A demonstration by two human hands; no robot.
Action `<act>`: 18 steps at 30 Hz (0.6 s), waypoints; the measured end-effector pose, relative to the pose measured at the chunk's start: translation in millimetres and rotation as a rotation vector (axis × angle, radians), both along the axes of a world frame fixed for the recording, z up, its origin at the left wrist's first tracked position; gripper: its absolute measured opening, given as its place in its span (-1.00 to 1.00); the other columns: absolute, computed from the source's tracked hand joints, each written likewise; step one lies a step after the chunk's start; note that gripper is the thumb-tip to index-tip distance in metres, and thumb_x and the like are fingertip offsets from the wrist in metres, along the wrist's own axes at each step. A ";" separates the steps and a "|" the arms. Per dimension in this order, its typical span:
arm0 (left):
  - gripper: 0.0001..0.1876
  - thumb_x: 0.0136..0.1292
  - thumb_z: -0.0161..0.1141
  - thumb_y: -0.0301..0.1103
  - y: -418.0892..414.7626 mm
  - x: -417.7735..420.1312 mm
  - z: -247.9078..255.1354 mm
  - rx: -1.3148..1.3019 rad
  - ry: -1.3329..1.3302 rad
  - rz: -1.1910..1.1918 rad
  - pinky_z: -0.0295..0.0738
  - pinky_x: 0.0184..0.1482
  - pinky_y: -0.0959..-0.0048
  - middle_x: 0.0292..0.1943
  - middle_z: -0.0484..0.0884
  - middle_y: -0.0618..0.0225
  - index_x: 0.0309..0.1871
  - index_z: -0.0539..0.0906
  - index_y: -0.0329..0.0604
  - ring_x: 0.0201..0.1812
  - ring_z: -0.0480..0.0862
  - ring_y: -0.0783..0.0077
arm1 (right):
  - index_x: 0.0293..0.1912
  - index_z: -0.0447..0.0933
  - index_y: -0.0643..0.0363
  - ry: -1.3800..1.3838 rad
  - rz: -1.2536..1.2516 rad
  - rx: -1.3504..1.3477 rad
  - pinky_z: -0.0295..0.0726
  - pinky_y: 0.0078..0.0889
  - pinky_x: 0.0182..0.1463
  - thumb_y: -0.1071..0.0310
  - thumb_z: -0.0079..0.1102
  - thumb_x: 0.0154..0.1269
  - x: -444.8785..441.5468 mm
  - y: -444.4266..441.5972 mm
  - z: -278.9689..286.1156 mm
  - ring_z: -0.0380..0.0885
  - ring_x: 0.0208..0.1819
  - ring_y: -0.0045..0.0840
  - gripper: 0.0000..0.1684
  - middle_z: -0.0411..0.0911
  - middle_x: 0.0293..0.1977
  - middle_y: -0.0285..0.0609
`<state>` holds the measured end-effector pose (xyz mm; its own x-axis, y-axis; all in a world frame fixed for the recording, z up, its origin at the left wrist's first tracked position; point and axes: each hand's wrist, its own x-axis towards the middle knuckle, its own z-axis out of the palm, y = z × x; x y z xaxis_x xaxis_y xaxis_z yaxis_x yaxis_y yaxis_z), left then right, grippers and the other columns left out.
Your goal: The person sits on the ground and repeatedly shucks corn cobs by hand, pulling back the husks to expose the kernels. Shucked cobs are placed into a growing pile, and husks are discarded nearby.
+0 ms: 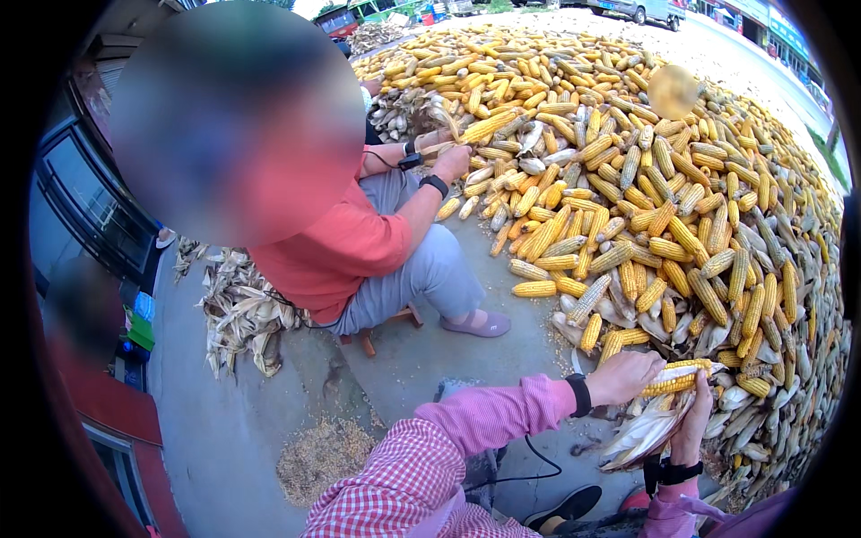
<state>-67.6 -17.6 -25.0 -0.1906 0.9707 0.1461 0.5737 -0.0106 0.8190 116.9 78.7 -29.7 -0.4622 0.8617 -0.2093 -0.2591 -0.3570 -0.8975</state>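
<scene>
An ear of corn (672, 380) with yellow kernels lies between my two hands, a strip of pale husk still along its side. My left hand (624, 378) has its fingers closed on the ear's left end. At the other end my right hand (693, 413) grips the ear from below, its thumb up near the tip. Peeled dry husk leaves (642, 434) hang down beside my right hand. Both wrists wear black bands, and a black cable hangs under my left forearm. Just above my left hand, bare yellow ears (612, 343) touch the pile's edge.
A big heap of corn ears (605, 168) fills the right side. At the left a co-worker in a red shirt (336, 269) sits on a low wooden stool (366, 341), holding an ear. Loose husks (242, 309) and scattered kernels (324, 457) lie on the concrete floor.
</scene>
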 end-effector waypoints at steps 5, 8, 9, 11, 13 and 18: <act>-0.62 0.50 -0.01 -0.17 -2.9 -14.4 -9.2 0.019 0.205 0.024 0.56 -0.26 -0.02 -0.44 0.65 -0.08 -0.32 0.57 -0.32 -0.33 0.69 -0.14 | 0.17 0.50 0.18 0.035 -0.239 -0.013 0.61 -0.49 -0.02 -0.09 0.19 0.46 38.3 64.2 -4.3 0.61 -0.11 -0.58 -0.43 0.62 -0.08 -0.29; -0.58 0.41 0.13 -0.11 -11.8 -19.3 -5.5 0.030 0.171 0.042 0.57 -0.10 0.00 -0.16 0.63 -0.07 0.02 0.55 -0.37 -0.12 0.68 -0.10 | 0.11 0.52 0.13 0.033 -0.390 -0.041 0.58 -0.56 -0.16 -0.07 0.25 0.43 25.8 62.3 12.1 0.56 -0.24 -0.68 -0.49 0.61 -0.13 -0.36; -0.53 0.39 0.16 -0.10 -14.1 -20.8 0.4 0.062 0.156 0.060 0.56 -0.05 0.00 -0.08 0.62 -0.08 0.12 0.53 -0.38 -0.06 0.67 -0.09 | 0.11 0.52 0.12 0.038 -0.378 -0.051 0.57 -0.56 -0.18 -0.06 0.25 0.43 23.4 61.7 8.2 0.55 -0.25 -0.69 -0.50 0.60 -0.13 -0.37; -0.26 0.27 0.31 -0.11 -16.4 -23.0 12.4 0.003 0.083 -0.019 0.52 0.09 0.02 0.09 0.52 -0.08 0.40 0.31 -0.33 0.08 0.60 -0.10 | 0.10 0.52 0.11 0.039 -0.326 -0.048 0.55 -0.58 -0.22 -0.04 0.27 0.42 17.4 54.5 -5.6 0.54 -0.26 -0.71 -0.52 0.60 -0.15 -0.39; -0.19 0.22 0.37 -0.13 -19.1 -19.7 13.7 0.086 0.069 -0.022 0.52 0.11 0.03 0.09 0.51 -0.08 0.44 0.25 -0.31 0.08 0.59 -0.13 | 0.10 0.52 0.09 0.022 -0.302 -0.071 0.52 -0.62 -0.25 -0.02 0.24 0.45 -1.1 34.3 -5.5 0.53 -0.29 -0.72 -0.55 0.61 -0.18 -0.40; -0.28 0.19 0.39 -0.16 -9.3 -30.6 4.7 0.010 0.147 0.031 0.59 0.01 0.08 -0.01 0.59 -0.05 0.36 0.37 -0.29 -0.03 0.66 -0.11 | 0.03 0.56 0.18 0.037 -0.124 -0.010 0.54 -0.60 -0.17 0.01 0.11 0.54 -35.5 8.0 7.4 0.57 -0.23 -0.72 -0.59 0.63 -0.17 -0.32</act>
<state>-98.2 -26.9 -20.3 -0.1967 0.9630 0.1841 0.6876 0.0016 0.7261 81.4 86.7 -22.4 -0.3599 0.9107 -0.2027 -0.3344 -0.3287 -0.8832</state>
